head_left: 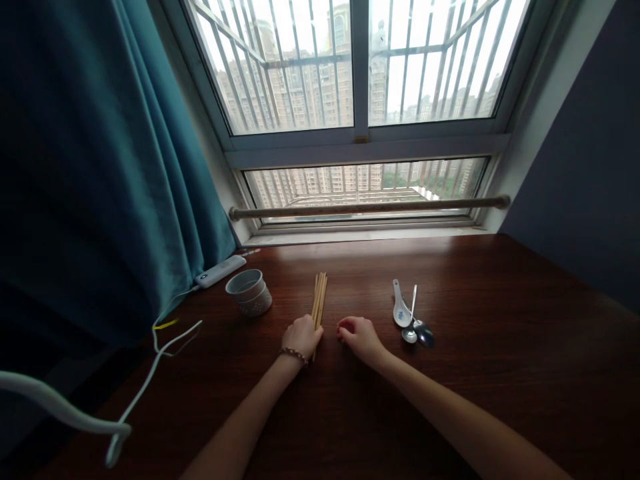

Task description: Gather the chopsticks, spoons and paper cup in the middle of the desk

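My left hand [303,335] is closed around a bundle of wooden chopsticks [320,297] on the dark wood table. Their far ends point toward the window, and the near ends show a little below the hand. A beaded bracelet [294,355] circles that wrist. Just right of the bundle, my right hand [361,340] rests with its fingers curled in, and nothing shows in it. Farther right lie a white ceramic spoon [400,312], a small metal spoon [409,333] and a larger metal spoon [425,333], close together and partly overlapping. To the left stands a grey cup [254,299], upright.
A white power strip [220,272] lies by the blue curtain [165,167] at the back left. White cables [150,380] loop along the left side, with a yellow tie [166,325] near them. A rail [370,209] crosses the barred window behind the table [475,400].
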`<state>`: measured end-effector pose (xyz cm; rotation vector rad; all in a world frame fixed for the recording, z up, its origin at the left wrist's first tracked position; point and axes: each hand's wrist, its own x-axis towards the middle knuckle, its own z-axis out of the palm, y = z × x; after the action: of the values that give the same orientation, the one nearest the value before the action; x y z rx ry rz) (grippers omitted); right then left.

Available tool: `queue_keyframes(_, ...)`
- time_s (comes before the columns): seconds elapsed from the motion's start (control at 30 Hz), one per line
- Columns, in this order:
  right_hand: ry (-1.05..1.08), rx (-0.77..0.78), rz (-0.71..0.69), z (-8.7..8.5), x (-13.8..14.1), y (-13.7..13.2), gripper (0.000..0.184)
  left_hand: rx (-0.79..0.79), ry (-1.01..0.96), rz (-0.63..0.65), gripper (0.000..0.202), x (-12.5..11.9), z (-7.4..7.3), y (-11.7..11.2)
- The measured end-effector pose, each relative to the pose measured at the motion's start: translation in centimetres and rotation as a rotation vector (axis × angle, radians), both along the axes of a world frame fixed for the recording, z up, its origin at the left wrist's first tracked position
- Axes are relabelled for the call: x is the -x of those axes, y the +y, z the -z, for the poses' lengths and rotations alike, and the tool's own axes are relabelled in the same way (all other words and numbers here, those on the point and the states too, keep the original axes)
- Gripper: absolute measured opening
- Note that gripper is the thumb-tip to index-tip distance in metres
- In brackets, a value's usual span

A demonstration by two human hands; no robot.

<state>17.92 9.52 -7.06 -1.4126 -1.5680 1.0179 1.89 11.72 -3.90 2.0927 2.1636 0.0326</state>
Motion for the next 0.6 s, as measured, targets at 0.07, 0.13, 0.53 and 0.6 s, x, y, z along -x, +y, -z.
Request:
queue_keyframes(0.07,-0.080,-0.058,0.018,-0.7,-0.9,-0.9,0.019,0.023,-0.015,0.060,0.032,-1.8,-0.4,-1.1)
queue_keyframes(0.13,-0.165,-0.129,0.037,-1.4,-2.0,-1.8,0.018,0.045,-0.027,0.102,0.032,-3.7,-0.7,-2.0)
queue_keyframes(0.53,-0.287,-0.256,0.041,-0.8,-5.8,-5.1,0.029,0.130,-0.117,0.263,0.034,-11.7,-1.8,-5.4)
queue_keyframes(0.6,-0.320,-0.245,0.047,-1.0,-6.0,-5.7,0.035,0.144,-0.135,0.285,0.031,-12.3,-2.0,-5.7)
